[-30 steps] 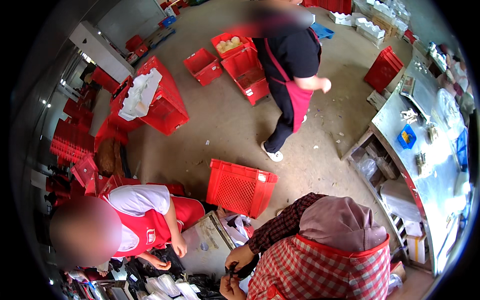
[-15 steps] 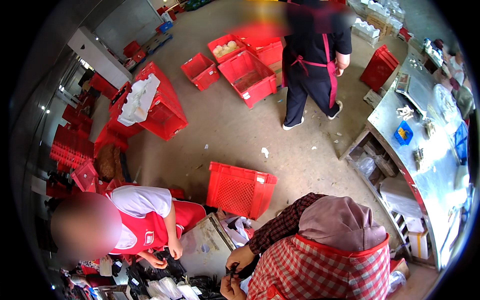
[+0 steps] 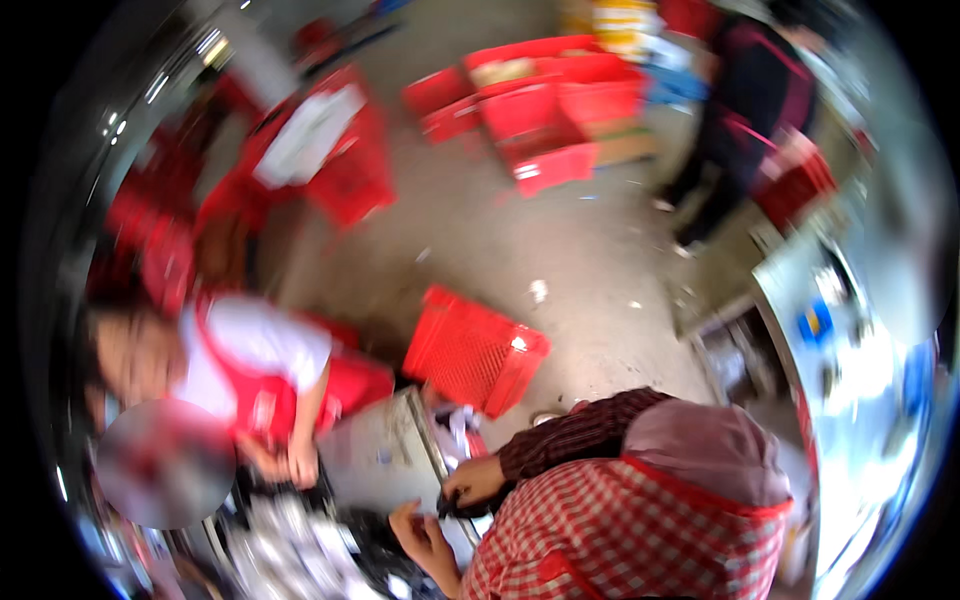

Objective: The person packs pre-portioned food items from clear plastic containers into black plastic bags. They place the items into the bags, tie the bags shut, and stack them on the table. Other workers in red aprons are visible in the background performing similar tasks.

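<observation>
Wearer's own hands: out of view, so grip cannot be told. The pale pile (image 3: 290, 545) lies on the table (image 3: 370, 465), left of the checked-apron co-worker's fingers (image 3: 470, 485), which are clenched on a small dark item. Sorting looks largely unfinished. A red crate (image 3: 475, 350) stands beyond those fingers. Versus the earlier frame, the view is blurred and the standing person (image 3: 740, 110) appears further right.

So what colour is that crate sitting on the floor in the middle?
Red. The plastic crate shows best in the head view, on the grey floor.
</observation>
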Demonstrator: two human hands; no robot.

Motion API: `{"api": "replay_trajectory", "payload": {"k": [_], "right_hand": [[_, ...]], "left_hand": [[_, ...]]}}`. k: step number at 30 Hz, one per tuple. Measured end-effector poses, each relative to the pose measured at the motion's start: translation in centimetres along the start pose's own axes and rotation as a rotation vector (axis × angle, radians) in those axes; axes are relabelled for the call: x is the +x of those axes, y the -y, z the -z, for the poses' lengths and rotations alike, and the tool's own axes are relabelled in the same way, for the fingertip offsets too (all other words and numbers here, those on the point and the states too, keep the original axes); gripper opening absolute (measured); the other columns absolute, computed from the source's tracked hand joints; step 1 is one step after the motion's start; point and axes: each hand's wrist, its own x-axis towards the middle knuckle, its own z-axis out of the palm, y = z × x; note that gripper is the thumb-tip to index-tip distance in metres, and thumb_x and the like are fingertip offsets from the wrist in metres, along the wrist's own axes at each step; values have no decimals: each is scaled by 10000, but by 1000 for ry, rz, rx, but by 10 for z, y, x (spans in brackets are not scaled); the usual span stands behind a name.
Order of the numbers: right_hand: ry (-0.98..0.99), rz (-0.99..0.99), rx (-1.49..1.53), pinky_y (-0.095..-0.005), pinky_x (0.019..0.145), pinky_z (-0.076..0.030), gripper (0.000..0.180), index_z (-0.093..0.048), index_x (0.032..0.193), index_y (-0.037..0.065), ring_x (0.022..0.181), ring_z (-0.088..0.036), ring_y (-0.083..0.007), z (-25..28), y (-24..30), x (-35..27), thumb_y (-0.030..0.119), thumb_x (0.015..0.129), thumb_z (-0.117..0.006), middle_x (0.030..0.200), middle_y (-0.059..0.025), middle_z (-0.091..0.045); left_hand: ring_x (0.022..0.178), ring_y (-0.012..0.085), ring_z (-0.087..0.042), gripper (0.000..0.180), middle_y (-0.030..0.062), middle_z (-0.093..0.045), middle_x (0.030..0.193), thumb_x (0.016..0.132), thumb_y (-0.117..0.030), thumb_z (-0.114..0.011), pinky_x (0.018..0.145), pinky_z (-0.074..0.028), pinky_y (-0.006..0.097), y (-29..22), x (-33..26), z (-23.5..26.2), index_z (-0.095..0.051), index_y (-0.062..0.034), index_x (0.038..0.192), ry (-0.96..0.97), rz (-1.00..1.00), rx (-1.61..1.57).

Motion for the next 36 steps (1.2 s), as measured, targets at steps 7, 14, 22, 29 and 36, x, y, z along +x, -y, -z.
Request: {"api": "replay_trajectory", "payload": {"k": [7,14,22,29,36], "right_hand": [[-144,-138,-98,-284,634,-469,296,-610,995,20,689,-573,-136,30,-37,7,232,800,-678,747,-60,-614],[-120,-308,9,-311,644,-509,320,-620,1101,91,676,-620,-165,20,-24,157,245,825,-669,788,-82,-667],[-49,191,-455,-332,786,-453,433,-494,1211,43,893,-548,-240,-74,15,238,95,804,-633,1047,-128,-518],[662,86,100,-254,680,-485,208,-598,1031,24,781,-607,-126,-193,77,154,13,824,-587,957,-68,-580],[933,59,-31,-259,691,-491,209,-591,1040,6,770,-616,-142,-230,93,137,63,839,-598,942,-79,-601]], "left_hand": [[873,264,-543,189,148,-534,1011,878,-79,-538,816,-453,350,-3,-26,18,-567,-32,1059,205,225,-37],[814,249,-588,194,143,-580,990,885,-128,-539,736,-478,332,35,-176,43,-591,-41,1050,-217,447,50],[751,265,-605,194,145,-596,868,822,-106,-598,673,-485,338,105,-257,72,-584,-17,993,-899,727,66],[934,383,-561,532,204,-507,1085,795,-320,-657,770,-484,417,251,-278,110,-444,-25,1183,-942,914,499],[729,262,-599,505,151,-593,826,752,-310,-719,651,-481,346,333,-236,128,-515,17,1078,-1063,955,-104]]}}
